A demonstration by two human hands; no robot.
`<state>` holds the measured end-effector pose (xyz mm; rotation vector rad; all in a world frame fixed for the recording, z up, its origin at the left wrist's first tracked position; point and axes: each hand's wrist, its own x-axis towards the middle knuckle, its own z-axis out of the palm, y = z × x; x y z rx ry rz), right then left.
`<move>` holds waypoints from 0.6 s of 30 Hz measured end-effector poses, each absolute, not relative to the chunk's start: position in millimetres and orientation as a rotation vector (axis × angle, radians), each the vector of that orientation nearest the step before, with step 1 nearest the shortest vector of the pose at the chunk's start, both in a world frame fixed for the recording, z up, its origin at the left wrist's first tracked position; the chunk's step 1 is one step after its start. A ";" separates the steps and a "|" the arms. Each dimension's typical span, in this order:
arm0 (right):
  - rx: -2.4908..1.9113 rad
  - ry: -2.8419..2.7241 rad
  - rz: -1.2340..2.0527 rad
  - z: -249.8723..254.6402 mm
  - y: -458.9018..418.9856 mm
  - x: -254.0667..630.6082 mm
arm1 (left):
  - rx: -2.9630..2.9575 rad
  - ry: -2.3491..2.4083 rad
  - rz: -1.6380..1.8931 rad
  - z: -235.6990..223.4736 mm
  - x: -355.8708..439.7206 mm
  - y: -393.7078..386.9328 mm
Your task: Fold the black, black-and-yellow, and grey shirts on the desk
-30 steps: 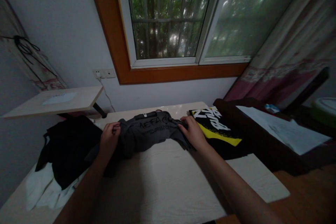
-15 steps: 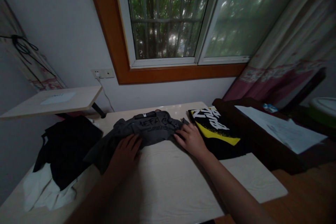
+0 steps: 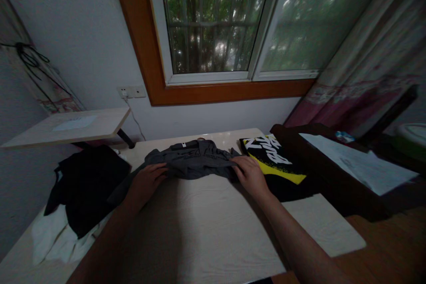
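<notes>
Grey shirt (image 3: 196,168): lay bunched on the pale table (image 3: 213,230), its dark print (image 3: 199,156) lost in folds.
Neck tag (image 3: 184,145): was white, too small to read.
Black-and-yellow garment (image 3: 271,166): bore white letters (image 3: 274,156), an N legible.
Right hand (image 3: 250,176): pinched the shirt's near edge.
Left hand (image 3: 146,183): lay shadowed against it; I could not tell whether it gripped.

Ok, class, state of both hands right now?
Left hand: on the gray shirt; grip cannot be told.
Right hand: closed, holding the gray shirt.
</notes>
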<state>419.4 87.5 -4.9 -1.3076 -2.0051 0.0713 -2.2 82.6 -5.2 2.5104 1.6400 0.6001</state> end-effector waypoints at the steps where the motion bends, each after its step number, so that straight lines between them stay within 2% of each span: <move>1: -1.313 -1.946 0.091 -4.1 88.9 420.1 | 2.497 1.639 0.590 -2.9 -3.0 82.1; 10: -1.266 -1.414 0.625 31.1 92.7 403.2 | 2.674 1.767 0.370 4.8 26.3 58.0; 14: -1.118 -1.287 0.859 39.3 97.0 397.6 | 2.698 1.782 0.428 2.2 24.6 58.9; 18: -1.090 -1.200 0.905 37.0 100.4 402.0 | 2.593 1.715 0.632 10.0 14.5 60.8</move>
